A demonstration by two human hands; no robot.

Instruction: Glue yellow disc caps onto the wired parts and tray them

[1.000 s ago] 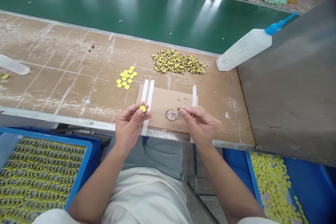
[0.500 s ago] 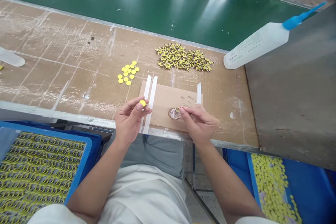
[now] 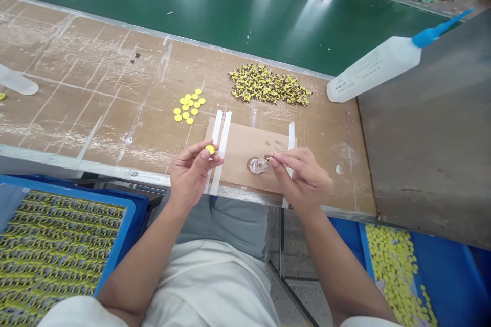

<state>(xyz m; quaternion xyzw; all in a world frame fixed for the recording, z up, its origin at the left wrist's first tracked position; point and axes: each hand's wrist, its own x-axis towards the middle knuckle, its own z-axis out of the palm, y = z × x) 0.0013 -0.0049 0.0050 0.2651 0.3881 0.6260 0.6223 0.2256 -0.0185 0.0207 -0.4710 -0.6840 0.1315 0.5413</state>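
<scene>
Between thumb and fingers, my left hand pinches a round yellow disc with small dark marks on its face. My right hand is closed in a pinch on a tiny yellow-and-dark piece, mostly hidden by the fingertips. Just left of those fingertips sits a small clear dish on a taped cardboard sheet; wet-looking material surrounds its base. A heap of tiny yellow-and-dark pieces lies behind the sheet. Several plain yellow discs are spread to the left of that heap.
A white bottle with a blue nozzle leans at the right by a metal panel. Beyond the bench runs a green belt. Blue trays hold rows of yellow-and-dark parts at lower left and yellow discs at lower right.
My right hand has moved right, away from the clear dish, with the tiny piece still pinched. The left hand stays almost in place with its yellow disc.
</scene>
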